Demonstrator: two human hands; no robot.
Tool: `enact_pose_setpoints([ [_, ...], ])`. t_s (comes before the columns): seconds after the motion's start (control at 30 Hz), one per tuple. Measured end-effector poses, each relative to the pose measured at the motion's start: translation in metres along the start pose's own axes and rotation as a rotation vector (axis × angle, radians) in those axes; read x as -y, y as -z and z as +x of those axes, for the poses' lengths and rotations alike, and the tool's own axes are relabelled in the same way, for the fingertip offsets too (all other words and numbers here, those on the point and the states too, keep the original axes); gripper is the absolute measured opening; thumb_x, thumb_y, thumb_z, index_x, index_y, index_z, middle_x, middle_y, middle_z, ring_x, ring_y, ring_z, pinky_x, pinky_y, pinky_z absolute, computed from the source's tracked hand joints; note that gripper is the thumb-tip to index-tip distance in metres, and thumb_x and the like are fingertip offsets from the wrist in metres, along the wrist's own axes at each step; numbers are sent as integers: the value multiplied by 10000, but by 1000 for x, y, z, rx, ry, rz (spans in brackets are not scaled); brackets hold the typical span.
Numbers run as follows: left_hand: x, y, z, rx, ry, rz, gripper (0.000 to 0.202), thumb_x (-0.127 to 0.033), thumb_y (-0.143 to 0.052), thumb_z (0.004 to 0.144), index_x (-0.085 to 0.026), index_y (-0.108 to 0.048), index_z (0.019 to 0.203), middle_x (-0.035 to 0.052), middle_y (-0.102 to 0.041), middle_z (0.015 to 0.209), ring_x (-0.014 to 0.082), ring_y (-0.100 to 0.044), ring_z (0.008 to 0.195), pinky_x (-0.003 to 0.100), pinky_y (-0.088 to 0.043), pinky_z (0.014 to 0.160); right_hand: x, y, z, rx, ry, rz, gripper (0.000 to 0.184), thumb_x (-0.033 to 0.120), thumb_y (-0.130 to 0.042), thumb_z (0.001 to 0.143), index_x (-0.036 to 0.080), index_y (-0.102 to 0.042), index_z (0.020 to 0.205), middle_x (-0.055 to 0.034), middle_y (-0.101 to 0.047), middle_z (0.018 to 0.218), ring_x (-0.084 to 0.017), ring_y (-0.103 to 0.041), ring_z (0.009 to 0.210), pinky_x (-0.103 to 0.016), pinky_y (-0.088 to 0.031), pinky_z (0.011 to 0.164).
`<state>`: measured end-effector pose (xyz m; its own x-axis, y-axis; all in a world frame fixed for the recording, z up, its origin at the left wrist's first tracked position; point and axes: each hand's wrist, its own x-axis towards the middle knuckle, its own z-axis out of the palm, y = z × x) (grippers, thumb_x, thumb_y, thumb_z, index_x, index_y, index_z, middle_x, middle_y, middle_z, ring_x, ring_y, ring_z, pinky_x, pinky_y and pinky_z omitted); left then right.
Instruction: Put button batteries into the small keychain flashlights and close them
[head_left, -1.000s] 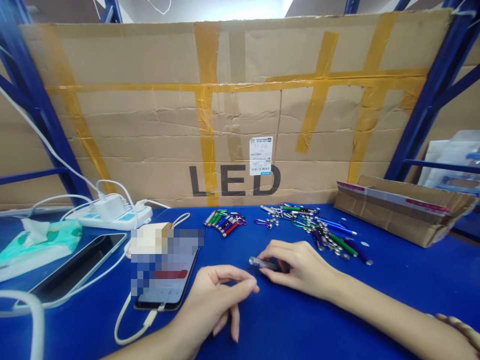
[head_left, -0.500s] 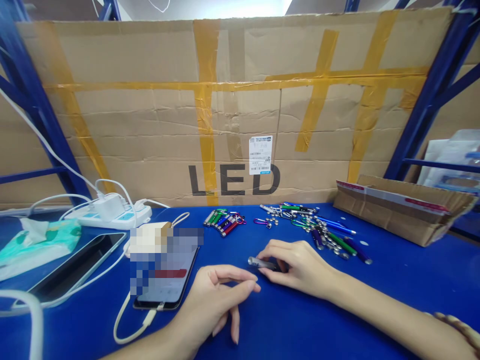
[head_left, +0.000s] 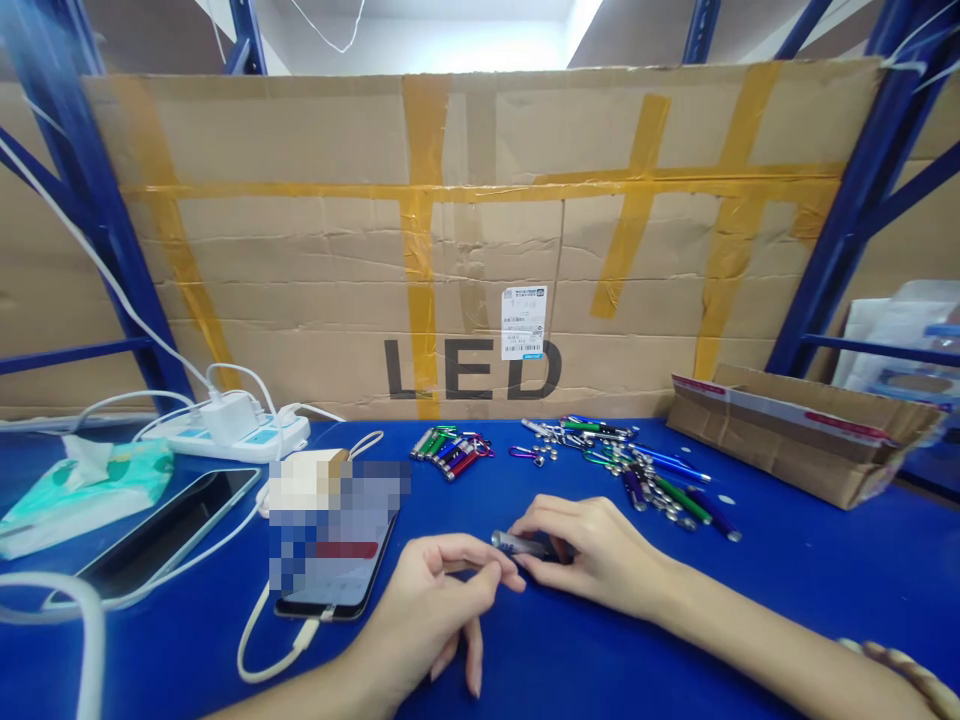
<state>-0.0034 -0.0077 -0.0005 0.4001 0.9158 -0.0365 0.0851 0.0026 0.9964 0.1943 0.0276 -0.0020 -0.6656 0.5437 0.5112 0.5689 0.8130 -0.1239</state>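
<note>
Between the thumb and fingers of my right hand (head_left: 589, 550) lies a small silver-grey flashlight tube (head_left: 517, 545), its round end pointing left. My left hand (head_left: 450, 600) is just to the left of that end, thumb and index finger pinched together. Whatever those fingertips hold, if anything, is too small to make out. Beyond my hands is a group of small coloured flashlights (head_left: 450, 450) with clips. Farther right lies a loose pile of green, blue and purple tubes (head_left: 679, 497) among small silver parts. A purple carabiner clip (head_left: 525, 453) sits between the two groups.
On the left are a charging phone (head_left: 341, 570), a second phone (head_left: 169, 535), a tissue pack (head_left: 97, 485) and a power strip (head_left: 259, 440) with white cables. An open cardboard box (head_left: 795, 435) stands at the right. A large cardboard panel (head_left: 315, 290) closes off the back of the blue table (head_left: 570, 660).
My left fingertips and the end of the flashlight tube have come closer together. The whole view has tilted up slightly, so the background sits lower.
</note>
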Motion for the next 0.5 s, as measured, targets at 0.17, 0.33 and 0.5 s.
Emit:
enact_pose_setpoints([
  [0.17,2,0,0,-1,-13,-17,274,-394,-672,687,-130,-612,730,-31,-571,405,71,-482,256,131,-163,248,1,1,0,-1,-11,2,218,321,-513,872,165,-654,934,-24,-649,800,-70,-529,526,-177,-381,495],
  [0.33,-2,0,-3,-7,-20,-31,281,-405,-656,716,-129,-608,732,-44,-544,369,48,-441,237,129,-126,262,-1,0,-1,-7,-5,-4,214,318,-519,873,164,-652,942,-18,-642,801,-64,-521,518,-177,-372,491],
  [0.5,-5,0,-2,-39,10,-48,264,-374,-683,692,-120,-611,710,-50,-529,338,26,-384,211,137,-99,269,-2,0,-1,2,-6,-11,253,356,-491,889,166,-649,942,-29,-644,805,-68,-521,520,-178,-374,491],
])
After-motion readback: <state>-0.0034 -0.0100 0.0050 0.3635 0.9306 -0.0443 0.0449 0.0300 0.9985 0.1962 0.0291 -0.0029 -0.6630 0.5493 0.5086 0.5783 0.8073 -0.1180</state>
